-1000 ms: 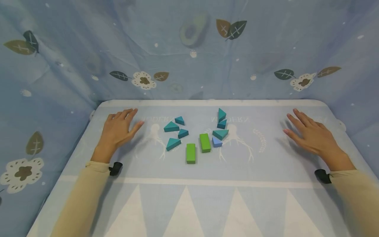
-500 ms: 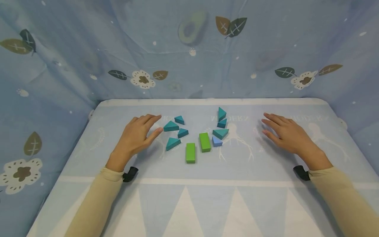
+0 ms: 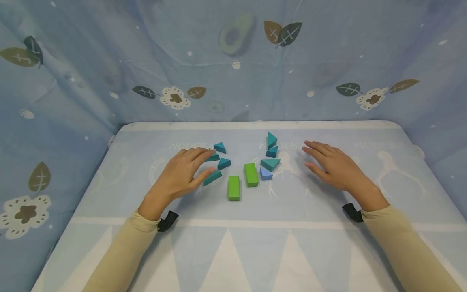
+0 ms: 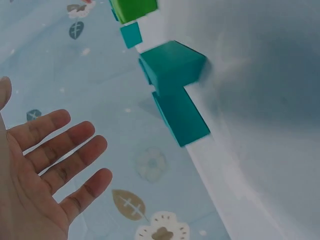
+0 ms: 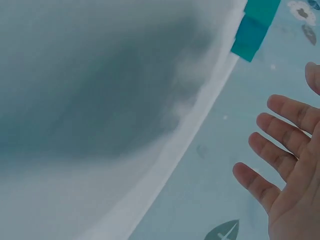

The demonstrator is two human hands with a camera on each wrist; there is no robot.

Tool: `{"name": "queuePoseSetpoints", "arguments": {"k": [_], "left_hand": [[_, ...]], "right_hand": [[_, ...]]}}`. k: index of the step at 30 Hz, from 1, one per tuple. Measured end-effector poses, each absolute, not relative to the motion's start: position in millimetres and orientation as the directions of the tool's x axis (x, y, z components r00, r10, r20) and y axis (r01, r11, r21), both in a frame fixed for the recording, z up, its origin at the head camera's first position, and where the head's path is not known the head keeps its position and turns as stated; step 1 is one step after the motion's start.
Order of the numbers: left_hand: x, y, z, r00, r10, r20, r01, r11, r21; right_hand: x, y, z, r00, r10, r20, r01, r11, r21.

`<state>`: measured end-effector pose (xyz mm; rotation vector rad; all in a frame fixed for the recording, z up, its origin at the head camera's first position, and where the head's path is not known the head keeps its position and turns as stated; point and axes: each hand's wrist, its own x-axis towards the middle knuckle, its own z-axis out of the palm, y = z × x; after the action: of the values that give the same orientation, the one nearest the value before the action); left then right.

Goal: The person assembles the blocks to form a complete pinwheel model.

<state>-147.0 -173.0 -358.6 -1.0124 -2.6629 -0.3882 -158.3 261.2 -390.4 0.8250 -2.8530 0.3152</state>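
Note:
My left hand, fingers loosely extended, is over the left cluster of teal triangular blocks in the head view. Its fingertips overlap one teal block, and its thumb covers part of the nearest one. Two darker teal triangles lie just beyond the fingertips. Two green rectangular blocks lie at the middle. To their right runs a column of teal triangles with one blue triangle. My right hand hovers right of that column, fingers spread, holding nothing.
A pale patterned cloth covers the table. Behind and at the sides hangs a blue printed curtain. Black wrist cameras sit beneath both forearms.
Both hands have moved inward toward the blocks, the left to the right and the right to the left. The left fingers now overlap the left cluster. The blocks have stayed in place.

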Motion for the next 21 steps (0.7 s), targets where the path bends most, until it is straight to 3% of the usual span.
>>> {"name": "queuePoseSetpoints", "arguments": {"k": [21], "left_hand": [[-141, -147, -361, -0.656, 0.668, 0.352, 0.745, 0.648, 0.158]], "right_hand": [[-159, 198, -386, -0.749, -0.623, 0.227, -0.661, 0.728, -0.184]]}}
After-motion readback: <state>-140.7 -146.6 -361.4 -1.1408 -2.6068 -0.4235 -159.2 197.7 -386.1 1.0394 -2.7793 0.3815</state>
